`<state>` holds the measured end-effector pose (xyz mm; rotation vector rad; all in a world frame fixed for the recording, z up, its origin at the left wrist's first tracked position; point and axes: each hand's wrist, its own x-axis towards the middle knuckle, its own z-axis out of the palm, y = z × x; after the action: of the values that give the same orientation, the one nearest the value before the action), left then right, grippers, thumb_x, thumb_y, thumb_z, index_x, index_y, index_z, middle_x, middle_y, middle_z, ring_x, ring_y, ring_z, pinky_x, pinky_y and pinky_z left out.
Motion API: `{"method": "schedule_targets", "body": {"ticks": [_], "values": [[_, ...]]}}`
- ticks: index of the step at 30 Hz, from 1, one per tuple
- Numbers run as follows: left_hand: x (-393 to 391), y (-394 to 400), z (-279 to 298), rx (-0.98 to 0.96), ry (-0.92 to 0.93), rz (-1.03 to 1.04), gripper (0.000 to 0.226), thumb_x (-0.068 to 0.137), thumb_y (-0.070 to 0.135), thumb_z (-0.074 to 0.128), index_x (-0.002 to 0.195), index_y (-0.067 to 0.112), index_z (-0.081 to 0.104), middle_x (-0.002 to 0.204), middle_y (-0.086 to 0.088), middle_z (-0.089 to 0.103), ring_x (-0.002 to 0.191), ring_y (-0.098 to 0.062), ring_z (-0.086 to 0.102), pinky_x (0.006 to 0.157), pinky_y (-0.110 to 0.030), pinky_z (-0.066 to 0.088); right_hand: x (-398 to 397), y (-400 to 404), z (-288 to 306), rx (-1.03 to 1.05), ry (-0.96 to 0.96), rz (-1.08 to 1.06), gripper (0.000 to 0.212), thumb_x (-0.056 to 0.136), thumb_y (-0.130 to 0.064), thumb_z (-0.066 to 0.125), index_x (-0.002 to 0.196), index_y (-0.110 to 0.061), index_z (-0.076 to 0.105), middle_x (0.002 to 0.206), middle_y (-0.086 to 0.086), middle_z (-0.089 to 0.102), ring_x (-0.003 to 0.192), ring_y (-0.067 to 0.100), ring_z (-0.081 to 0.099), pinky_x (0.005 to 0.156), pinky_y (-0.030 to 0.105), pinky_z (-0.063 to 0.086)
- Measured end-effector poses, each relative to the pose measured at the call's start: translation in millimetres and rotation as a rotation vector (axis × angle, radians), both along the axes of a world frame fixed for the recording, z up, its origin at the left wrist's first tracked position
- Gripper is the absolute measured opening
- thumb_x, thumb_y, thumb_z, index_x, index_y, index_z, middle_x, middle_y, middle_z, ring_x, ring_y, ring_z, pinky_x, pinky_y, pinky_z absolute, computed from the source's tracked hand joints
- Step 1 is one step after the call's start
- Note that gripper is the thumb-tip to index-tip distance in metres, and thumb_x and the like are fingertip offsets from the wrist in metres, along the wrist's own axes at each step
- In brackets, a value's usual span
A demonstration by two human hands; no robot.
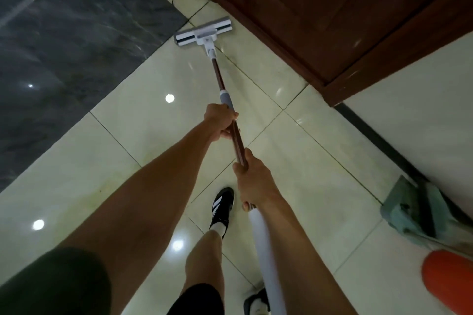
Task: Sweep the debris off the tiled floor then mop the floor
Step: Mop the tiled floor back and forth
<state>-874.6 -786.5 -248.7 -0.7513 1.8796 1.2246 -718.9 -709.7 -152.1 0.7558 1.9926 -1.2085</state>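
From the head camera, both hands are wrapped around the mop handle point(236, 139). The left hand point(221, 121) grips it with curled fingers just below the grey collar; the right hand point(253, 181) clasps it nearer the body, just above the white lower section. Well beyond the left fingers, the mop head point(203, 32) lies flat on the pale tiled floor point(143, 120), close to the brown wooden door point(320, 7). Off to the right of the right hand, a green dustpan point(414, 210) sits against the wall. A black shoe point(222, 208) stands below the right fingers.
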Motion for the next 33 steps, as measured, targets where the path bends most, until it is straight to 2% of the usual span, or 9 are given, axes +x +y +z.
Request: {"method": "schedule_targets", "body": {"ticks": [6, 11, 15, 18, 21, 26, 28, 31, 33], "values": [[135, 35, 7, 0.022, -0.036, -0.027, 0.021, 0.094, 0.009, 0.070, 0.110, -0.003, 0.063, 0.089, -0.022, 0.073, 0.068, -0.032, 0.077, 0.062, -0.048, 0.064, 136, 29, 14, -0.008, 0.003, -0.044, 0.035, 0.105, -0.029, 0.042, 0.138, -0.020, 0.041, 0.100, 0.006, 0.061, 0.079, 0.020, 0.060, 0.070, 0.031, 0.049], [247, 59, 24, 0.025, -0.054, -0.031, 0.022, 0.094, 0.008, 0.070, 0.112, -0.003, 0.063, 0.090, -0.023, 0.073, 0.070, -0.033, 0.077, 0.065, -0.051, 0.064, 247, 53, 38, -0.049, -0.045, -0.090, 0.038, 0.105, -0.029, 0.041, 0.142, -0.026, 0.037, 0.103, 0.005, 0.065, 0.066, 0.017, 0.061, 0.058, 0.031, 0.051], [319, 74, 41, 0.002, -0.054, -0.044, 0.020, 0.094, 0.006, 0.070, 0.111, -0.001, 0.063, 0.091, -0.024, 0.073, 0.070, -0.034, 0.077, 0.066, -0.054, 0.063, 315, 66, 53, -0.025, -0.042, -0.047, 0.048, 0.104, -0.029, 0.043, 0.151, -0.024, 0.030, 0.115, 0.009, 0.065, 0.087, 0.025, 0.066, 0.072, 0.036, 0.055], [353, 78, 49, 0.002, -0.063, -0.044, 0.020, 0.094, 0.006, 0.069, 0.112, 0.000, 0.064, 0.087, -0.022, 0.072, 0.070, -0.034, 0.077, 0.064, -0.052, 0.064, 348, 72, 62, -0.016, -0.048, -0.015, 0.049, 0.105, -0.029, 0.043, 0.151, -0.020, 0.031, 0.111, 0.006, 0.064, 0.082, 0.017, 0.061, 0.064, 0.020, 0.045], [365, 80, 55, -0.015, -0.056, -0.027, 0.017, 0.094, 0.007, 0.068, 0.111, 0.004, 0.063, 0.086, -0.019, 0.072, 0.069, -0.033, 0.077, 0.064, -0.048, 0.064, 356, 74, 68, -0.026, -0.049, -0.007, 0.046, 0.105, -0.027, 0.043, 0.149, -0.021, 0.033, 0.094, -0.004, 0.057, 0.070, 0.009, 0.057, 0.049, 0.014, 0.036], [335, 81, 53, -0.022, -0.004, 0.024, 0.009, 0.094, 0.008, 0.068, 0.102, 0.006, 0.064, 0.084, -0.017, 0.070, 0.068, -0.034, 0.076, 0.068, -0.052, 0.064, 324, 74, 70, -0.004, 0.005, 0.001, 0.050, 0.106, -0.026, 0.041, 0.154, -0.021, 0.028, 0.128, 0.006, 0.061, 0.109, 0.022, 0.063, 0.077, 0.021, 0.042], [317, 79, 49, -0.019, -0.014, 0.029, 0.012, 0.093, 0.008, 0.069, 0.104, 0.004, 0.065, 0.085, -0.019, 0.071, 0.065, -0.032, 0.076, 0.063, -0.051, 0.064, 308, 71, 67, 0.013, 0.015, -0.014, 0.046, 0.106, -0.027, 0.041, 0.151, -0.022, 0.033, 0.124, 0.004, 0.063, 0.103, 0.019, 0.065, 0.075, 0.020, 0.044], [281, 77, 40, -0.031, -0.011, 0.021, 0.013, 0.094, 0.009, 0.069, 0.105, 0.003, 0.065, 0.084, -0.018, 0.072, 0.060, -0.029, 0.075, 0.055, -0.044, 0.063, 276, 66, 51, 0.031, 0.035, -0.030, 0.041, 0.105, -0.029, 0.043, 0.145, -0.021, 0.040, 0.102, -0.001, 0.063, 0.077, 0.009, 0.061, 0.061, 0.016, 0.043], [247, 73, 32, -0.041, 0.007, 0.020, 0.017, 0.093, 0.010, 0.069, 0.107, 0.002, 0.065, 0.086, -0.018, 0.072, 0.060, -0.029, 0.075, 0.054, -0.043, 0.063, 244, 62, 35, 0.031, 0.049, -0.035, 0.042, 0.104, -0.030, 0.044, 0.145, -0.020, 0.040, 0.101, 0.000, 0.062, 0.078, 0.012, 0.062, 0.062, 0.020, 0.044]]}}
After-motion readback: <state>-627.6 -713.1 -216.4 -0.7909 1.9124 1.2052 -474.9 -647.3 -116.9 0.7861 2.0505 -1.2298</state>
